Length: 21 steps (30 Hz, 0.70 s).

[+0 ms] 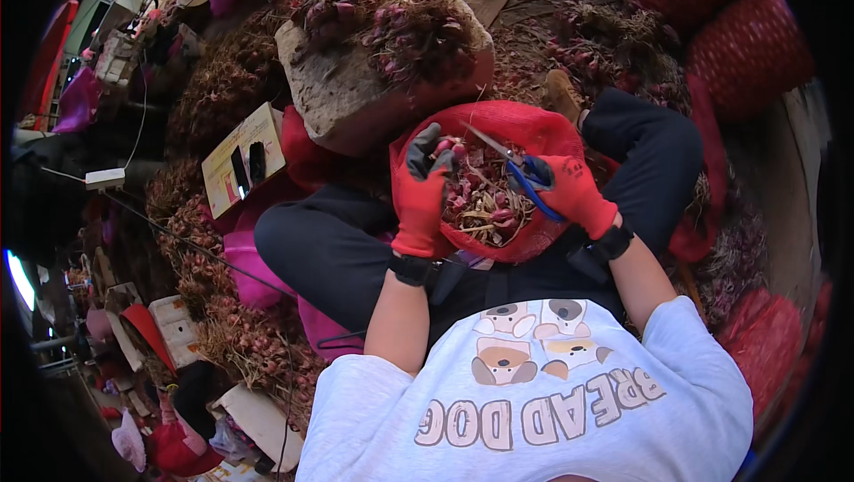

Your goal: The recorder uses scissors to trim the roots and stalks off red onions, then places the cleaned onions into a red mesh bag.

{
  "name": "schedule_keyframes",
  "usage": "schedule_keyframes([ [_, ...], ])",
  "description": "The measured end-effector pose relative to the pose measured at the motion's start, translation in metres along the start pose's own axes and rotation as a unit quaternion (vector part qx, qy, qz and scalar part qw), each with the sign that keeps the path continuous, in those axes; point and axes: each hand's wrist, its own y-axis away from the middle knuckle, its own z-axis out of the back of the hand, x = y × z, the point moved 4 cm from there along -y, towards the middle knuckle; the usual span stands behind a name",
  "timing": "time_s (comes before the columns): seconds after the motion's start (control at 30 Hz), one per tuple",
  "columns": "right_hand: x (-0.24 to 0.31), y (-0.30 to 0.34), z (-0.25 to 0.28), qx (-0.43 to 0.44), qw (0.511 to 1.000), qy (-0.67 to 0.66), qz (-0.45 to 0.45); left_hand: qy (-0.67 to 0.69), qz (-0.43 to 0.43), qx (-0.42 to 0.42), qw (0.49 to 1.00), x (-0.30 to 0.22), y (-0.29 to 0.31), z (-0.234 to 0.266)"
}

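Observation:
My left hand (422, 193), in a red glove with grey fingers, is closed on a shallot (447, 146) with pinkish skin, over the left side of an open red mesh bag (534, 119). My right hand (574, 188), gloved alike, grips a pair of scissors (536, 190) by the blue handles. Their metal blades point up and left toward the shallot, a little apart from it. Below both hands, loose shallots (503, 217) and dry trimmings lie in the bag, which rests between my crossed legs.
Ahead stands a pale, worn block (325, 95) with bunches of dried shallots (418, 42) on top. A box (233, 155) with two dark objects sits to the left. Heaped shallots (200, 260) line the left side. Full red mesh sacks (752, 51) stand at the far right.

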Motion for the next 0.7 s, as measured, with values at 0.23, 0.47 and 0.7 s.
schedule_keyframes([
  [0.23, 0.019, 0.003, -0.004, -0.016, 0.998, 0.053, 0.043, 0.150, 0.071, 0.036, 0.986, 0.002, 0.001, 0.003],
  [0.47, 0.025, 0.003, 0.000, -0.039, 0.993, 0.087, 0.064, 0.113, 0.051, 0.096, 0.988, 0.001, 0.002, -0.003],
  [0.7, 0.025, 0.004, 0.001, -0.077, 0.986, 0.130, 0.074, 0.102, 0.041, 0.128, 0.986, 0.006, 0.002, -0.003],
])
